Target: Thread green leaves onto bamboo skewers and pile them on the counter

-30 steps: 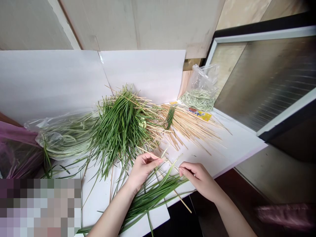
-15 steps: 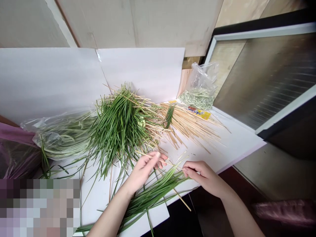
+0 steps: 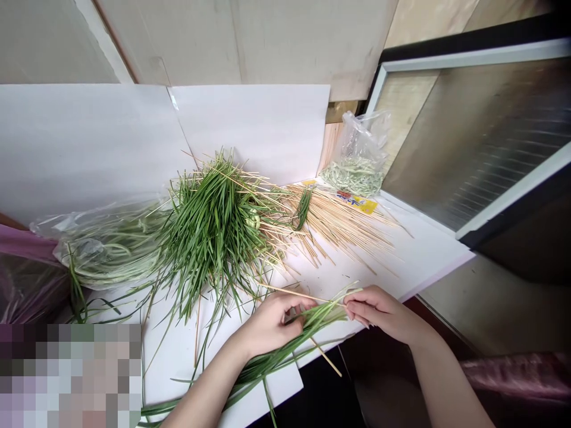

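Observation:
My left hand [image 3: 279, 321] curls over a loose bundle of garlic chives [image 3: 272, 359] at the table's front edge, thumb and fingers around the leaves. A thin bamboo skewer [image 3: 303, 294] slopes across just above my left hand's fingers. Its right end meets the pinched fingertips of my right hand [image 3: 379, 309], beside the pale chive stems. How the skewer tip sits among the stems is hidden by the fingers. Another skewer [image 3: 328, 358] sticks out from under the bundle over the edge.
A tall heap of chives and skewers [image 3: 214, 220] stands behind my hands. Many loose skewers [image 3: 343, 226] lie to its right, near a clear bag of pale green strips [image 3: 354, 172]. A plastic bag of long stems [image 3: 120, 244] lies left. A framed glass panel [image 3: 482, 131] borders the right.
My left hand has left the skewer and moved down onto the chives. My right hand has shifted slightly right with the skewer, whose left part is now free.

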Demonstrator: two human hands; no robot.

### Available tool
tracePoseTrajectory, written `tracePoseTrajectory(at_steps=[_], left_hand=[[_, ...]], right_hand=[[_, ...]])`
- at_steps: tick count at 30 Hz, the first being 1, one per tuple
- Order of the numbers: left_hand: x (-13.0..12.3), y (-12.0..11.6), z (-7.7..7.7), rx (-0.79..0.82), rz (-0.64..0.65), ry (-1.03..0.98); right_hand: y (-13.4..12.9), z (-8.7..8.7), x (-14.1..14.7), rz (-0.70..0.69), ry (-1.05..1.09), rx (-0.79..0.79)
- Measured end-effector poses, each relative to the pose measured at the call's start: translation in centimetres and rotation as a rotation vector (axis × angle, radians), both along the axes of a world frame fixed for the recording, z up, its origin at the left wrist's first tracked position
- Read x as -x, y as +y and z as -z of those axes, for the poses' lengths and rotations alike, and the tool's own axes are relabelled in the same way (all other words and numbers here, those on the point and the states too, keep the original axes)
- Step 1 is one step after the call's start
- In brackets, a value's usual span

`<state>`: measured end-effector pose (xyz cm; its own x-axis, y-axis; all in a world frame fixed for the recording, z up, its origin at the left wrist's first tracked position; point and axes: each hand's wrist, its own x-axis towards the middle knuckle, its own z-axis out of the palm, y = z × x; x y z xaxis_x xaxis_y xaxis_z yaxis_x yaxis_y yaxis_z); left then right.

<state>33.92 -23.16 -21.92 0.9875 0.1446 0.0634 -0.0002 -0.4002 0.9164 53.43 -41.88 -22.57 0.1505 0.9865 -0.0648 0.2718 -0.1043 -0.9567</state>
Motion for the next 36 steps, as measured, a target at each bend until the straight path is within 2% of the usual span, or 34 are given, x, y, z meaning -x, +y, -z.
tracePoseTrajectory(at_steps=[4, 6, 7, 9, 11, 14, 16, 18, 21, 27, 32, 36], left_hand=[[0.2, 0.4, 0.0, 0.336, 0.028, -0.057], [0.2, 0.7, 0.0, 0.445, -0.030, -0.090], [0.2, 0.8, 0.0, 0.445, -0.083, -0.098], [0.0, 0.9, 0.0, 0.377, -0.181, -0.092], [-0.2, 0.7, 0.0, 0.223, -0.185, -0.093], [-0.6, 0.0, 0.0, -0.122, -0.049, -0.137], [-0.7, -0.4, 0.1, -0.294, 0.060, -0.146], [-0.7, -0.5, 0.2, -0.368, 0.115, -0.134], [-0.6, -0.1, 0.6, -0.398, 0.066, -0.128], [-0.5, 0.8, 1.0, -0.205, -0.142, -0.113], [-0.3, 1.4, 0.7, -0.022, -0.344, -0.030], [-0.2, 1.9, 0.5, 0.122, -0.426, -0.024]], right_hand=[[-0.1, 0.0, -0.1, 0.015, 0.009, 0.005], [-0.2, 0.1, -0.1, 0.020, 0.032, 0.001], [-0.3, 0.2, -0.2, 0.020, 0.044, -0.005], [-0.3, 0.3, -0.1, 0.014, 0.058, -0.017], [-0.2, 0.3, 0.0, 0.002, 0.058, -0.023], [0.0, 0.2, 0.2, -0.008, 0.043, -0.006], [0.1, 0.1, 0.3, -0.011, 0.032, 0.004], [0.2, 0.1, 0.3, -0.014, 0.029, 0.004], [0.3, 0.2, 0.3, -0.011, 0.047, 0.005], [0.3, 0.2, 0.3, 0.005, 0.043, 0.004], [0.3, 0.2, 0.2, 0.017, 0.040, 0.012], [0.4, 0.2, 0.2, 0.023, 0.038, 0.018]])
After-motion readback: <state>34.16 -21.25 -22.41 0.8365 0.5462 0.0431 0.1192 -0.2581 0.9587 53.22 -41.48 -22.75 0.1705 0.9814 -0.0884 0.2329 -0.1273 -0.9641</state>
